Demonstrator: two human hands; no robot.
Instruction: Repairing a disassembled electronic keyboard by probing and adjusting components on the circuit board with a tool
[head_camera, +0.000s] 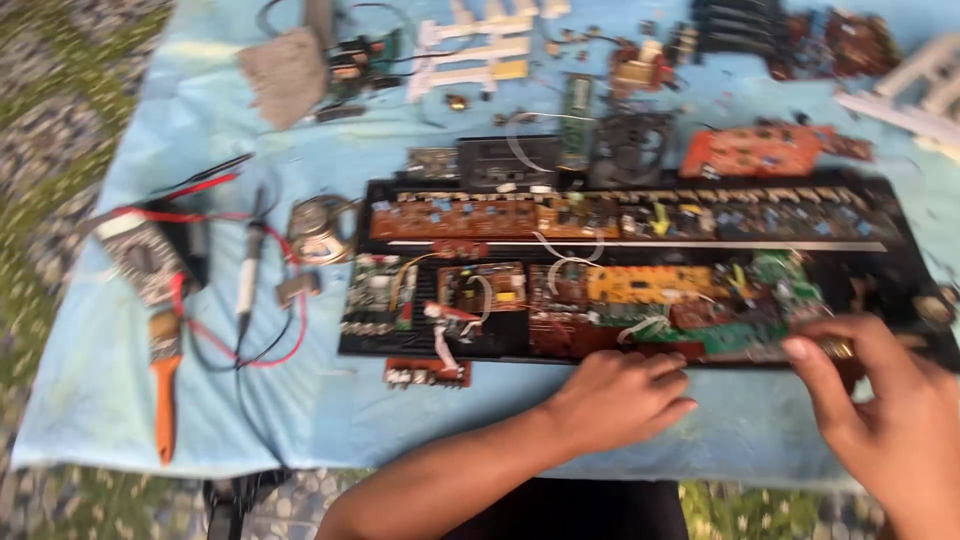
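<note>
Green circuit board (770, 330), at the near right corner of the long black opened chassis (900, 265), lies under the right hand (890, 410), whose thumb and fingers pinch a small brass-coloured part (838, 348) at its edge. Beside it at nine o'clock, the left hand (620, 395) rests loosely curled, holding nothing, touching the chassis's front rim. Farther at nine o'clock, on the pale blue cloth (100, 400), lie a soldering iron (248, 272) and an orange-handled brush (164, 385).

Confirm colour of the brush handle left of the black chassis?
Orange, with a wooden-looking ferrule; brush handle shows clearly in the head view.
</note>
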